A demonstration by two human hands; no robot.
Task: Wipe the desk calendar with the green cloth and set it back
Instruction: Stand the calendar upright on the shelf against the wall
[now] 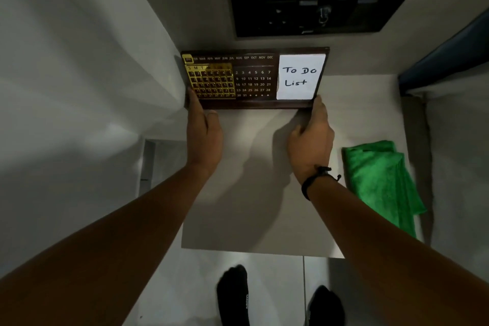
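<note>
The dark wooden desk calendar (pixel 254 79) stands upright at the back of the small table (pixel 251 219), against the wall. It has a gold sliding date frame on its left and a white "To Do List" pad on its right. My left hand (pixel 203 130) grips its lower left corner. At the lower right corner, my right hand (pixel 311 140) holds the base with its fingertips. The folded green cloth (pixel 381 180) lies on the table's right side, apart from both hands.
A black wall panel (pixel 317 5) hangs above the calendar. A white wall (pixel 79 61) closes in the left side. A dark blue edge (pixel 444 61) juts in at the right. My feet in black socks (pixel 232 296) stand on the tiled floor below the table.
</note>
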